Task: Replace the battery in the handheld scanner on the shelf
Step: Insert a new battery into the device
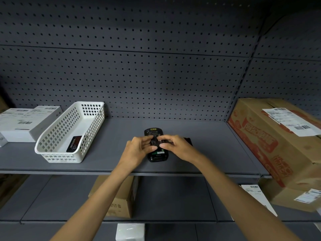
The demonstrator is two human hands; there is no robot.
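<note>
Both forearms are reaching over the shelf [217, 145]; the scanner [157, 153] is lying face-down there, left hand [137, 150] and right hand [180, 148] pinching the battery [157, 141] above its open bay; tilting it risks jamming the contacts

We see a matt grey metal shelf [199, 136], a perforated metal back panel [139, 75], a white plastic lattice basket [52, 153], a brown cardboard box [278, 145] and a black plastic scanner [157, 156].
</note>
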